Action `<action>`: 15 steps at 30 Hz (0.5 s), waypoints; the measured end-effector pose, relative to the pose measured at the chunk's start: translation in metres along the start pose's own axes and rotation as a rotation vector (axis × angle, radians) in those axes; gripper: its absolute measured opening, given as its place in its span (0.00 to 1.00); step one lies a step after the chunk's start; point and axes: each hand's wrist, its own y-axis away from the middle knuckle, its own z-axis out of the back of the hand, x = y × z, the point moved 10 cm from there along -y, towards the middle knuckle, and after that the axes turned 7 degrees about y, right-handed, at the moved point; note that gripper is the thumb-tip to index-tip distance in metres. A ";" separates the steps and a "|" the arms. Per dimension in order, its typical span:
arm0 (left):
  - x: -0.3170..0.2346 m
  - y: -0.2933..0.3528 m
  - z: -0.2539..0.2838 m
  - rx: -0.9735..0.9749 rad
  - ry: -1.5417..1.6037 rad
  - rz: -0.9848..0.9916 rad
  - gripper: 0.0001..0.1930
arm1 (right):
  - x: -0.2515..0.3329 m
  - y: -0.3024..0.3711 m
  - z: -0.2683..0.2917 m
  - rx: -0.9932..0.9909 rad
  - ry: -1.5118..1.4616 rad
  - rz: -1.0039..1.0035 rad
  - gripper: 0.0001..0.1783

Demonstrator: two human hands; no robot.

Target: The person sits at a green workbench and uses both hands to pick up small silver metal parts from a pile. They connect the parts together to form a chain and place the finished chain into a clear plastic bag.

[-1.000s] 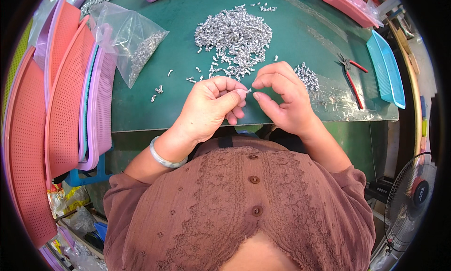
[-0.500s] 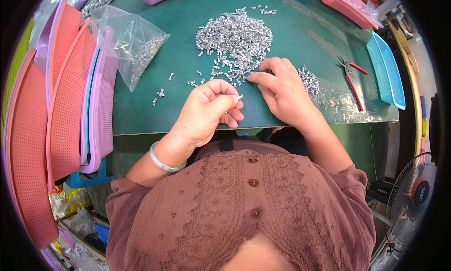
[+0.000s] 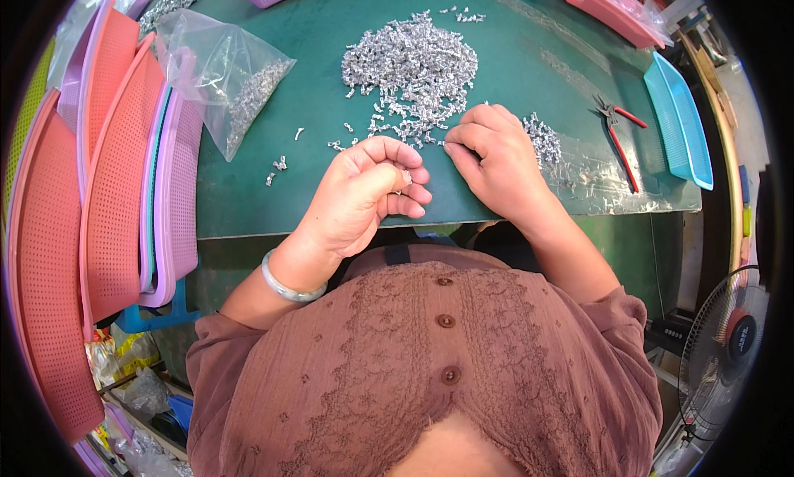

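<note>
Two hands are working on the bench. The left hand is pinching a small silver piece in a closed grip; its long axis is too small to tell. The right hand is pressing narrowed fingertips into the silver pile just beyond.

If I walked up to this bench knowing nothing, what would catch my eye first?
Probably the glittering heap of small silver metal pieces mid-table on the green mat, with the left hand and right hand working at its near edge. Then the stacked pink and purple baskets at the left.

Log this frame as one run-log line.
left hand: fingers pinch small silver part | right hand: fingertips at edge of silver parts pile | surface: green mat
</note>
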 end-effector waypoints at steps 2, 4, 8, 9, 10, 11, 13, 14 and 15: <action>0.000 0.000 0.001 -0.011 -0.018 0.001 0.07 | 0.001 0.000 0.000 -0.004 -0.023 0.006 0.04; 0.000 0.001 0.000 -0.031 -0.036 0.001 0.08 | 0.007 -0.001 0.007 -0.057 -0.084 0.033 0.04; 0.003 0.001 -0.004 -0.055 -0.106 0.050 0.08 | 0.025 0.001 0.026 -0.157 -0.201 0.112 0.07; 0.004 0.001 -0.005 -0.056 -0.109 0.059 0.08 | 0.027 0.001 0.027 -0.161 -0.214 0.123 0.08; 0.006 0.001 -0.006 -0.058 -0.112 0.067 0.08 | 0.029 0.001 0.028 -0.165 -0.228 0.135 0.08; 0.005 0.000 -0.006 -0.054 -0.115 0.050 0.08 | 0.031 0.001 0.028 -0.169 -0.242 0.147 0.09; 0.005 -0.001 -0.005 -0.047 -0.123 0.014 0.07 | 0.031 0.002 0.027 -0.159 -0.269 0.141 0.10; 0.004 -0.001 -0.005 -0.050 -0.126 0.013 0.07 | 0.030 0.002 0.027 -0.154 -0.282 0.138 0.10; 0.004 -0.001 -0.005 -0.053 -0.130 0.012 0.06 | 0.030 0.003 0.027 -0.151 -0.288 0.141 0.10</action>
